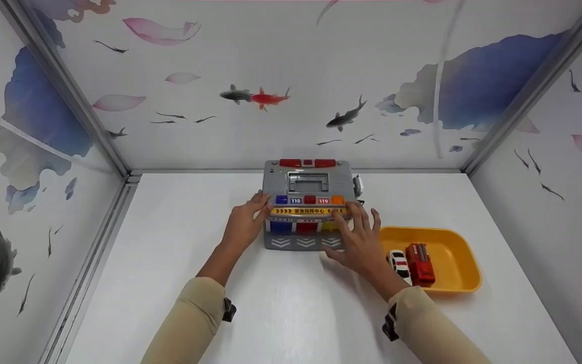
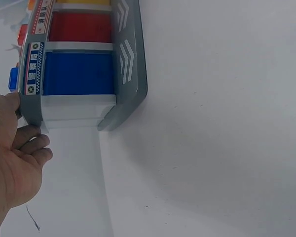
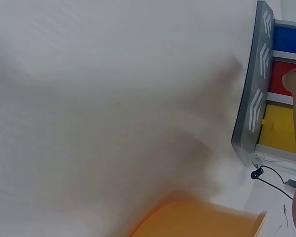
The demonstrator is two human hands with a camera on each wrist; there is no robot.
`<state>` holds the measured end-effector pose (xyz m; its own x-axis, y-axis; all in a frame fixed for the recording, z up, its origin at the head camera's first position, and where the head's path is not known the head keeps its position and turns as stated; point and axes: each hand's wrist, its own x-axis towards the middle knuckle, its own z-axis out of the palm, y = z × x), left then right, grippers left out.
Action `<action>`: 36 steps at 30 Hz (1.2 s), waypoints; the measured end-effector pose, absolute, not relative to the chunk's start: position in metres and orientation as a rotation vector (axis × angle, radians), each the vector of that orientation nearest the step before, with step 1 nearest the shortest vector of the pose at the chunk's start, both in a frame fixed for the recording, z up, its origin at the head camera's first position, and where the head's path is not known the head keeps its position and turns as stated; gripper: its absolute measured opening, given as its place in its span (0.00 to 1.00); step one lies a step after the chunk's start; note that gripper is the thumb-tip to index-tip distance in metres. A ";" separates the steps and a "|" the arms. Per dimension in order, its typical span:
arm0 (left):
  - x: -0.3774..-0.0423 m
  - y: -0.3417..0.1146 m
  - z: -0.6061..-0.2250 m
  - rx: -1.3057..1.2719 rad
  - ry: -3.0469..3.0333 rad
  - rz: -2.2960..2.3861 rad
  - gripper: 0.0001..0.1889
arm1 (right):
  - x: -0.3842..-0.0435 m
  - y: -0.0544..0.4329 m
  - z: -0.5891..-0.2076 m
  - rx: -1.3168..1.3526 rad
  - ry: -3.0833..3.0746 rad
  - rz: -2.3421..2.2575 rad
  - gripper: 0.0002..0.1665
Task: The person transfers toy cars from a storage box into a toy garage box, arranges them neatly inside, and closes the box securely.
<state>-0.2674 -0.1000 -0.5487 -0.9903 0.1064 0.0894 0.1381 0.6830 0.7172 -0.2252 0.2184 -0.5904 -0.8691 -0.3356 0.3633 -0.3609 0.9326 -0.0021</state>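
Observation:
A grey toy garage (image 1: 307, 184) stands on the white table, with blue, red and yellow doors along its front. On its roof are a carrying handle (image 1: 308, 182), coloured lights and a yellow sign strip. My left hand (image 1: 243, 222) grips the roof's left front corner; in the left wrist view the thumb lies at the roof edge and the other fingers curl beneath it. My right hand (image 1: 359, 242) is spread at the right front, fingers at the roof edge and over the yellow door (image 3: 278, 127). Its thumb shows before the red door (image 3: 284, 74).
Right of the garage sits a yellow tray (image 1: 455, 258) holding a white toy car (image 1: 398, 264) and a red toy fire truck (image 1: 421, 264). A black cord (image 3: 271, 183) hangs at the garage's right side. Patterned walls (image 1: 291, 60) enclose the table's back and sides.

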 end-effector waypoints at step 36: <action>-0.269 -0.101 -0.548 -0.246 -2.826 -1.235 0.26 | -0.196 0.267 -0.577 0.684 -2.667 0.047 0.56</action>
<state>-0.2691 -0.1006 -0.5479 -0.9862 0.1258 0.1072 0.1641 0.6690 0.7249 -0.1963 0.2670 -0.5770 -0.8071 -0.4565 0.3744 -0.4694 0.8808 0.0622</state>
